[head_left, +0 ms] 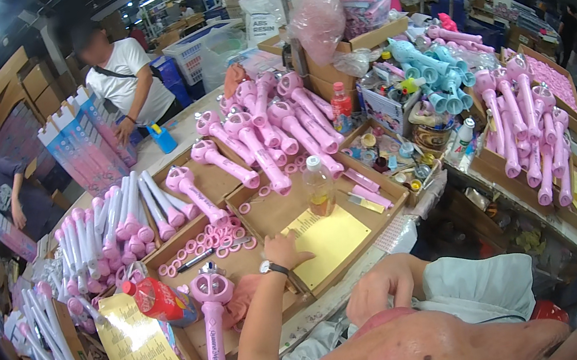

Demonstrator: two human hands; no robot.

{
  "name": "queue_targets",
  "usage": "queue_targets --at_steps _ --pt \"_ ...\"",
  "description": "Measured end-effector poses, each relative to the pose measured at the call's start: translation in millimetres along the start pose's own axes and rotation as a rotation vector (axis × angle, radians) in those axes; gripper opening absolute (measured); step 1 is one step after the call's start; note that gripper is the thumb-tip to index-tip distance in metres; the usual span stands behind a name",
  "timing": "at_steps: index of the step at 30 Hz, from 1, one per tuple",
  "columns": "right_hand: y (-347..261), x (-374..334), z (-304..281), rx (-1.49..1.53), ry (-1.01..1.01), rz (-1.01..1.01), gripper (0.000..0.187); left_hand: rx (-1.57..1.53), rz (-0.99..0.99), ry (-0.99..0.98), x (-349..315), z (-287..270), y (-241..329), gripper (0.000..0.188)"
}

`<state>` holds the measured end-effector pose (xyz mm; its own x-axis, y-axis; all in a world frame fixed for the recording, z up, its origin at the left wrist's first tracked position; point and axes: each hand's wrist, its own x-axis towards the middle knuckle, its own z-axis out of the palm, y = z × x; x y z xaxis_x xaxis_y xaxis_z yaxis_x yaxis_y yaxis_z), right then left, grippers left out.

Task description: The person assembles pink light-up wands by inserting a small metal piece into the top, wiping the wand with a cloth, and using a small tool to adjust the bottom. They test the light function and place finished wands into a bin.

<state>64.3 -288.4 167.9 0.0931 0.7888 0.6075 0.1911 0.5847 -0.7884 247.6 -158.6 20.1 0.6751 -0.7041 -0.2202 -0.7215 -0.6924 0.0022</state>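
Observation:
My left hand, with a watch on its wrist, lies at the left edge of a yellow printed sheet. Its fingers are spread and nothing shows in them. On that sheet stands a clear bottle with yellowish liquid. My right hand is close to my body, fingers bent and together; its fingertips are partly hidden, and whatever it may hold cannot be made out. A pink toy wand stands left of my left forearm. Several pink rings and a pen lie beyond it in a cardboard tray.
A red bottle and yellow sheets are at left. Pink wands pile at the back, more wands at right, near light-blue wand parts. White-and-pink tubes lie left. A person stands across the table.

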Motion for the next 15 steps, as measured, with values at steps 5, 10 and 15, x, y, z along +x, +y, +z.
queue_targets --at_steps 5,10,15 --pt "-4.8 -9.2 -4.4 0.061 0.031 -0.016 0.037 0.070 -0.068 0.011 -6.0 4.9 3.6 0.095" --pt "-7.8 -9.0 -10.2 -0.018 -0.020 -0.054 0.038 0.026 -0.026 -0.056 -3.3 0.7 1.9 0.100" --pt "-16.7 -7.5 -8.7 0.053 -0.013 -0.058 0.034 0.031 -0.014 -0.014 -4.8 1.4 0.8 0.098"
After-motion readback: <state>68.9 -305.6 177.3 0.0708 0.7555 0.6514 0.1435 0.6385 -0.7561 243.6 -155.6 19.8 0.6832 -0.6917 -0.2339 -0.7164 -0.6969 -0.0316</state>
